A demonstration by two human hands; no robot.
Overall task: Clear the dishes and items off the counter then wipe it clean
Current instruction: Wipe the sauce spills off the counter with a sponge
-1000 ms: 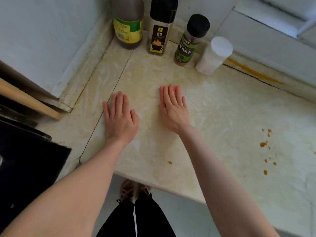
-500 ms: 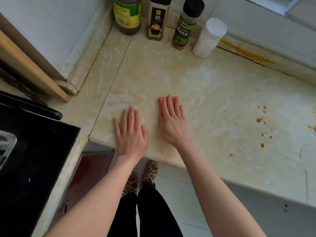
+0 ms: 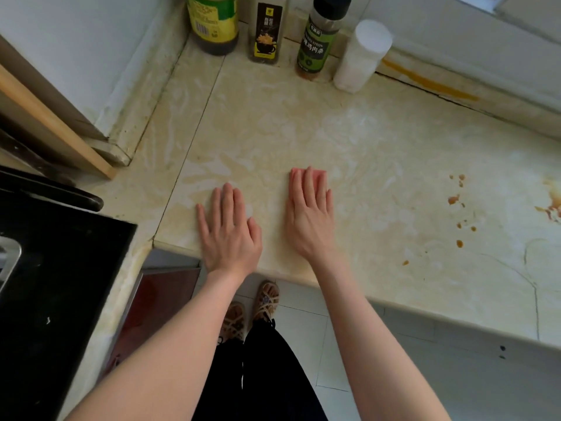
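- Left hand (image 3: 228, 231): flat, palm down, fingers extended and together, resting on counter (image 3: 349, 153) at its front edge; nothing gripped.
- Right hand (image 3: 310, 214): flat, palm down, fingers extended, pressed on counter just beside left hand, slightly farther from edge; fingertips tinted pink, cause not determinable; nothing visibly gripped.
- Both forearms bare, reaching in from lower frame.
- Counter surface: pale marbled stone, whitish smears across centre, seam running diagonally left of hands.
- Sauce spots (image 3: 458, 208): orange-brown drops, right of right hand, well apart from it; larger orange smear (image 3: 554, 202) at right frame edge.
- Back corner, four containers upright in a row: dark bottle (image 3: 214, 25) with green-yellow label, leftmost; black-labelled shaker (image 3: 267, 31) beside it; green-labelled jar (image 3: 318, 41) with black cap; white canister (image 3: 361, 56), rightmost.
- Yellow streak (image 3: 428, 83) along rear ledge, right of white canister.
- Wooden strip (image 3: 54, 126) leaning at left wall, near black stovetop (image 3: 54, 284) at lower left.
- Below counter edge: sandalled feet (image 3: 252, 311) on tiled floor, dark trousers visible.
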